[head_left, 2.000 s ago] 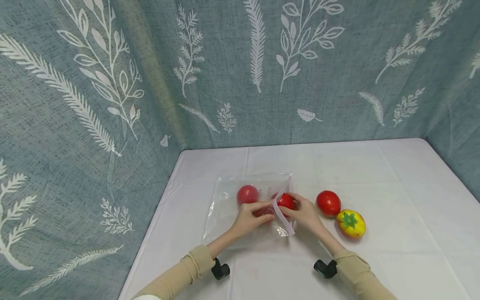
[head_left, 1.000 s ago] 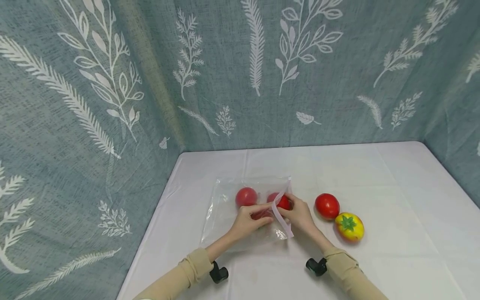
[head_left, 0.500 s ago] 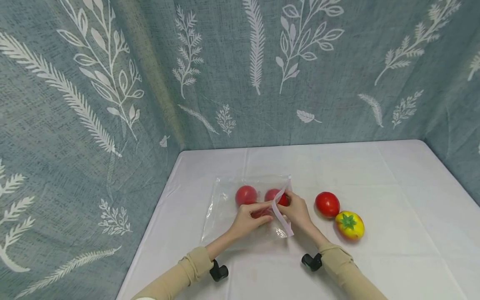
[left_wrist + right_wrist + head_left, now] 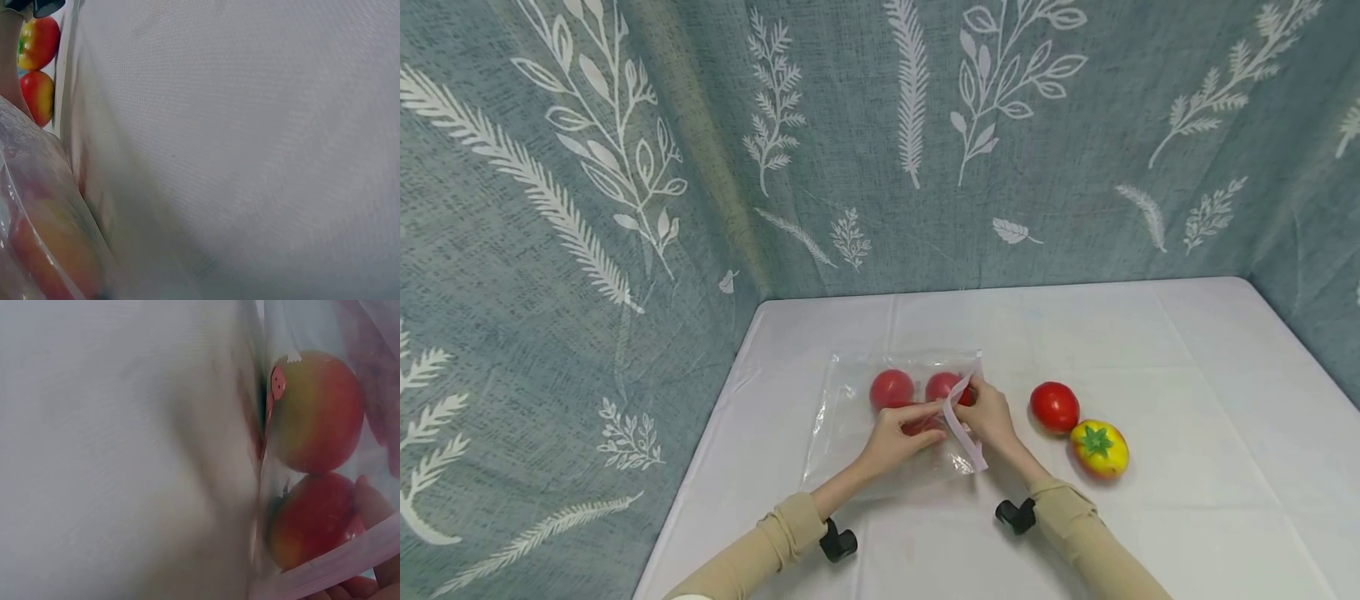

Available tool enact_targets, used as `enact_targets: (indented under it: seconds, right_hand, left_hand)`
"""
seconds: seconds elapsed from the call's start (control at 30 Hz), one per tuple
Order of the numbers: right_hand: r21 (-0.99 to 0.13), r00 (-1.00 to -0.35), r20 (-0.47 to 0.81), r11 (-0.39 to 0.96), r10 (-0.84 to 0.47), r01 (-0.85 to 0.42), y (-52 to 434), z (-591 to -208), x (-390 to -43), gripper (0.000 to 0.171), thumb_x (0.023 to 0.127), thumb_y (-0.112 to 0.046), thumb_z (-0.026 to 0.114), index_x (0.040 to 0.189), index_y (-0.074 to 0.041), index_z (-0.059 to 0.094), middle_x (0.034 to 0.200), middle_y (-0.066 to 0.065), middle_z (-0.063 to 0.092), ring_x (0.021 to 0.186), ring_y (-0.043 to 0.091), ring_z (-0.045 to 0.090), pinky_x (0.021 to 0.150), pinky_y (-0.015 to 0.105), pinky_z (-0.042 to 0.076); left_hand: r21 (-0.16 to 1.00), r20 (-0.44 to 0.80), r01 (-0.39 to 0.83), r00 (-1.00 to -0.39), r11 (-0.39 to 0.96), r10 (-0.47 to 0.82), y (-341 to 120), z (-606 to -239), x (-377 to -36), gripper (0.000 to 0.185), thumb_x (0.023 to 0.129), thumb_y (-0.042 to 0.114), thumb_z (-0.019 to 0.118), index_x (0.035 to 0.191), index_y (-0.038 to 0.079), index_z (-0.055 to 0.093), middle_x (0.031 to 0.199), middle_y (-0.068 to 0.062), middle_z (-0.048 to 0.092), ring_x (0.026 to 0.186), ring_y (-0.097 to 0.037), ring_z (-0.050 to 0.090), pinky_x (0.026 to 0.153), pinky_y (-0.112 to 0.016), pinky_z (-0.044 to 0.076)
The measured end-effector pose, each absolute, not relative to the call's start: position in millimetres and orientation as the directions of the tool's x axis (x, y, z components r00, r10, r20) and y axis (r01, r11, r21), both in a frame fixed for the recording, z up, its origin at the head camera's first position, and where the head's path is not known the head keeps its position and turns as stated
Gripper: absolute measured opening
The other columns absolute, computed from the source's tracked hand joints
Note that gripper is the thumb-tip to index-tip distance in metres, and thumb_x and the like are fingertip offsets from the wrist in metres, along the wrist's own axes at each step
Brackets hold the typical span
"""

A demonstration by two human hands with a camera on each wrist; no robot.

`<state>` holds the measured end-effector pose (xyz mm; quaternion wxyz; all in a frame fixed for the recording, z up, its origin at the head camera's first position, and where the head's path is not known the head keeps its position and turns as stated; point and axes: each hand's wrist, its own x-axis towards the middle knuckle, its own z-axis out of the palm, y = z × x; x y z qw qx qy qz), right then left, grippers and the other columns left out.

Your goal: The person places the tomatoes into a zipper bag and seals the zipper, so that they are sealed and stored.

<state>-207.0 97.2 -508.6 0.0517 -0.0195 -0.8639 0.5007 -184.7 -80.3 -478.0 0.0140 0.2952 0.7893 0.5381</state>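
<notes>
A clear zip bag (image 4: 848, 421) lies on the white tablecloth (image 4: 1150, 358) with its mouth facing right. Two red tomatoes sit inside it, one at the left (image 4: 892, 389) and one (image 4: 943, 387) just past the mouth; the right wrist view shows both tomatoes (image 4: 315, 412) (image 4: 312, 519) behind the plastic. My left hand (image 4: 927, 417) pinches the upper edge of the bag's pale zip strip (image 4: 964, 437) and holds it up. My right hand (image 4: 976, 402) reaches into the mouth with its fingers on the nearer tomato. In the left wrist view the bag (image 4: 31, 206) fills the lower left corner.
A third red tomato (image 4: 1055, 407) and a yellow-red tomato with a green calyx (image 4: 1100, 450) lie on the cloth right of the bag; both tomatoes (image 4: 39, 97) (image 4: 39, 40) also show in the left wrist view. Leaf-patterned curtains (image 4: 625, 208) close the table's back and left sides.
My right hand has pushed the tomato from the bag's mouth leftwards, deeper into the bag, beside the first one. The left hand has kept hold of the zip strip.
</notes>
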Motion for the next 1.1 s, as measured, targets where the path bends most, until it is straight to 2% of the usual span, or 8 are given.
enact_targets:
  seconds: [0.27, 0.57, 0.7, 0.9, 1.0, 1.1]
  right_hand:
    - [-0.869, -0.993, 0.052, 0.494, 0.105, 0.006, 95, -508, -209, 0.031, 0.075, -0.009, 0.072, 0.102, 0.003, 0.063, 0.075, 0.012, 0.063, 0.065, 0.017, 0.048, 0.054, 0.023, 0.037]
    - [-0.872, -0.992, 0.067, 0.489, 0.104, -0.008, 93, -507, -210, 0.048, 0.076, -0.012, 0.073, 0.118, 0.006, 0.060, 0.094, 0.023, 0.070, 0.074, 0.022, 0.057, 0.063, 0.031, 0.048]
    - [-0.881, -0.993, 0.058, 0.473, 0.104, -0.002, 94, -508, -208, 0.043, 0.077, -0.012, 0.073, 0.115, 0.005, 0.061, 0.097, 0.023, 0.069, 0.077, 0.023, 0.057, 0.068, 0.034, 0.051]
    - [-0.917, -0.996, 0.027, 0.399, 0.084, 0.008, 96, -509, -205, 0.043, 0.079, -0.010, 0.071, 0.118, 0.003, 0.060, 0.111, 0.024, 0.067, 0.097, 0.032, 0.064, 0.085, 0.042, 0.055]
    - [-0.927, -0.997, 0.027, 0.376, 0.070, 0.001, 98, -509, -203, 0.047, 0.080, -0.008, 0.070, 0.123, 0.003, 0.057, 0.117, 0.025, 0.064, 0.108, 0.036, 0.062, 0.092, 0.045, 0.053]
    - [-0.927, -0.998, 0.034, 0.376, 0.057, -0.010, 101, -508, -202, 0.050, 0.080, -0.007, 0.070, 0.127, 0.002, 0.056, 0.120, 0.024, 0.063, 0.111, 0.038, 0.061, 0.094, 0.046, 0.051]
  left_hand:
    - [0.863, 0.305, 0.450, -0.827, 0.229, 0.473, -81, -490, -189, 0.043, 0.076, 0.007, 0.076, 0.118, 0.002, 0.066, 0.118, -0.012, 0.068, 0.110, -0.014, 0.062, 0.090, -0.016, 0.050]
    - [0.856, 0.318, 0.463, -0.823, 0.231, 0.471, -81, -491, -188, 0.042, 0.077, 0.009, 0.077, 0.118, 0.004, 0.067, 0.116, -0.011, 0.068, 0.110, -0.011, 0.062, 0.091, -0.016, 0.050]
    - [0.859, 0.312, 0.458, -0.823, 0.229, 0.474, -80, -492, -187, 0.042, 0.077, 0.008, 0.076, 0.118, 0.002, 0.066, 0.118, -0.012, 0.067, 0.111, -0.010, 0.061, 0.092, -0.017, 0.049]
    - [0.863, 0.320, 0.459, -0.820, 0.212, 0.474, -80, -493, -187, 0.041, 0.078, 0.006, 0.075, 0.118, 0.001, 0.066, 0.119, -0.014, 0.066, 0.112, -0.012, 0.061, 0.091, -0.018, 0.051]
    - [0.864, 0.319, 0.457, -0.822, 0.210, 0.472, -80, -493, -186, 0.042, 0.078, 0.007, 0.075, 0.119, 0.002, 0.065, 0.120, -0.013, 0.066, 0.110, -0.007, 0.061, 0.089, -0.017, 0.051]
    - [0.868, 0.312, 0.448, -0.827, 0.213, 0.469, -80, -492, -185, 0.042, 0.078, 0.007, 0.075, 0.119, 0.002, 0.065, 0.118, -0.013, 0.067, 0.106, -0.002, 0.061, 0.086, -0.016, 0.052]
